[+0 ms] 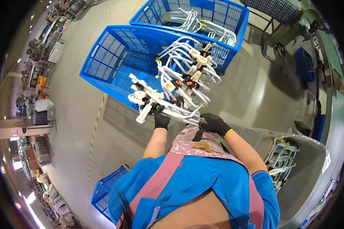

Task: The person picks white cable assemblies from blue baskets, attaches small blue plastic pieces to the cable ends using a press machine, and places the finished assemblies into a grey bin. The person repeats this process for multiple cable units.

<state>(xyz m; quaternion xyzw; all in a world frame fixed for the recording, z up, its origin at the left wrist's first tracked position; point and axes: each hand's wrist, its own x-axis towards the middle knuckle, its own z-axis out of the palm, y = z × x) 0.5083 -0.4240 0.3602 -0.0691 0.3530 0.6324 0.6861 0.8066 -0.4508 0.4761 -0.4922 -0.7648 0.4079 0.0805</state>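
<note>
Over floor [122,143], tubes [181,115] seemingly in left grip [161,120]

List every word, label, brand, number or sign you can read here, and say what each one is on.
There is no text I can read out.
Small red-and-white sign at the far left: too small and blurred to read.
White tube parts at the left hand and right hand: no lettering can be made out.
Nearer blue crate: no lettering can be made out.
</note>
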